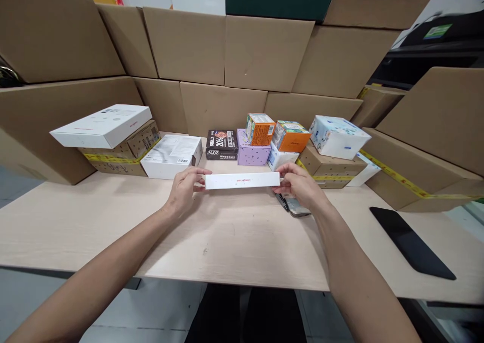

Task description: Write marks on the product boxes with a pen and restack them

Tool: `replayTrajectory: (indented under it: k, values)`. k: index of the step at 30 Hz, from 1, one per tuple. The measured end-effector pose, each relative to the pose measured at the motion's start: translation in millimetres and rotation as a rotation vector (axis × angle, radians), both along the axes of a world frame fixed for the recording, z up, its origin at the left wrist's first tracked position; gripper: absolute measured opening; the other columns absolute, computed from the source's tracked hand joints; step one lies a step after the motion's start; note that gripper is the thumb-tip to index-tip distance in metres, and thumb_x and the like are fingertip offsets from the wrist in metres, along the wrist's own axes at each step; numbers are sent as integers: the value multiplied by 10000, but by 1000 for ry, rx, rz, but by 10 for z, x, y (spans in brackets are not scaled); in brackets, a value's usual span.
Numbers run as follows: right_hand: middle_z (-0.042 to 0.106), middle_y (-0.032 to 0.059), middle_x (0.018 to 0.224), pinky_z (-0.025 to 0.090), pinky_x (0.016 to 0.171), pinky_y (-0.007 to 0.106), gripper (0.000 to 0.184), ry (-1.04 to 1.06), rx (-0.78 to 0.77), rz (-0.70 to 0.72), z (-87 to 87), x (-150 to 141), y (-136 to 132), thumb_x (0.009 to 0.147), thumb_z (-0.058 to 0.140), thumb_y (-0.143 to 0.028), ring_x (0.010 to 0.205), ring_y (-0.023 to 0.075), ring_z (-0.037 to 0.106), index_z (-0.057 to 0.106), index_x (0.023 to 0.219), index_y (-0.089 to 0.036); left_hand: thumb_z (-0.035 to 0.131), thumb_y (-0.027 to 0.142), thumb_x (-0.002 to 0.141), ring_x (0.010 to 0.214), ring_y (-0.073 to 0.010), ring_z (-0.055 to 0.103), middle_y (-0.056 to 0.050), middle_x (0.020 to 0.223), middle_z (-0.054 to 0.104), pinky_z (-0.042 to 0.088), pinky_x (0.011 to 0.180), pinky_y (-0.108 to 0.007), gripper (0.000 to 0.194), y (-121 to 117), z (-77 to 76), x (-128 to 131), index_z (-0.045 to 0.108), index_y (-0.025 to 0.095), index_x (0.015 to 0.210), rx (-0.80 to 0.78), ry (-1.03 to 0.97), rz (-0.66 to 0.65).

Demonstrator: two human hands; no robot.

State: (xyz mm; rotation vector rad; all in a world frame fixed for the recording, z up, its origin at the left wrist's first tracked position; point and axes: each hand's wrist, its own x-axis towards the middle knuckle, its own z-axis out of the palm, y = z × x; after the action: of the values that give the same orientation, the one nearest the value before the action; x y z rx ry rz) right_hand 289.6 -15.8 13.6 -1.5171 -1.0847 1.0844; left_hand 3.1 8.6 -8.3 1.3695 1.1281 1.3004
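Observation:
I hold a long, thin white box [242,180] with small red lettering level above the light wooden table [227,242]. My left hand [185,189] grips its left end, thumb and fingers closed around it. My right hand [300,184] pinches its right end the same way. Just under my right hand a phone [294,205] lies on the table.
Behind the box stand a white flat box [172,155], a black box marked 20% [221,144], a purple box [252,151], two orange boxes [260,128], a blue-patterned white box [338,136] and taped cardboard boxes [124,151]. A black pad [410,242] lies at right. Large cartons wall the back.

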Motion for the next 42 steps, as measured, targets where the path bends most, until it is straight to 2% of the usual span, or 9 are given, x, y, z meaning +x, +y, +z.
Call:
replayTrajectory:
  k: [6,14,18,22,27,34,37,39,42]
  values:
    - [609,-7,627,524,499,236,152,-194,-49,110,-47,13,-22,743,448,-90,536,134,612,533,784,-210,683,426,661,596,-142,524,0,657,596,423,536,-251,254,-27,23,16,626,179,679,-46,310,31]
    - [697,29,721,460,528,231,59,-665,-51,204,-120,108,-22,808,544,-188,605,158,653,602,802,-198,581,255,729,707,-173,596,-26,916,588,489,669,-334,169,-28,-56,-74,664,217,870,161,822,-71]
    - [723,77,804,403,606,272,81,-1113,15,162,-188,172,18,775,610,-229,791,227,665,646,710,-198,541,268,789,995,-260,598,-67,1049,597,506,882,-434,272,-8,-82,-75,650,214,1032,310,878,-48]
    - [729,128,850,377,591,300,127,-1210,-96,202,-240,126,20,777,627,-300,814,271,670,683,777,-186,576,417,859,1324,-328,443,-129,1390,515,396,1087,-535,510,32,-166,-74,526,210,1324,400,883,-217]
    - [733,179,918,391,619,314,203,-1221,-69,190,-280,70,30,823,588,-306,861,295,676,699,906,-157,691,606,753,1397,-396,342,-186,1491,402,326,1121,-612,889,12,-226,-55,365,214,1481,460,1015,-378]
    - [701,117,714,375,589,292,199,-1183,-79,265,-289,82,54,698,651,-250,761,248,654,574,519,-209,729,587,680,1336,-391,397,-153,1430,404,359,1100,-568,990,-81,-62,-108,312,259,1516,356,1107,-486]
    - [666,84,640,367,547,280,206,-1156,-100,208,-258,138,66,701,626,-267,675,215,635,535,526,-208,710,647,669,1361,-393,354,-132,1461,349,331,1119,-558,1025,-98,-3,-137,270,300,1527,268,1125,-543]
    - [645,50,606,372,516,266,141,-1017,-49,61,-213,180,73,735,582,-282,590,183,611,535,625,-208,694,673,673,1368,-389,342,-121,1468,331,330,1120,-551,1020,-104,6,-142,257,321,1525,247,1111,-563]
    - [612,-5,556,408,463,245,122,-452,158,-117,-108,177,58,744,560,-323,461,141,564,493,737,-220,686,682,681,1365,-387,341,-118,1471,325,323,1121,-561,986,-120,-13,-116,277,339,1509,263,1093,-568]
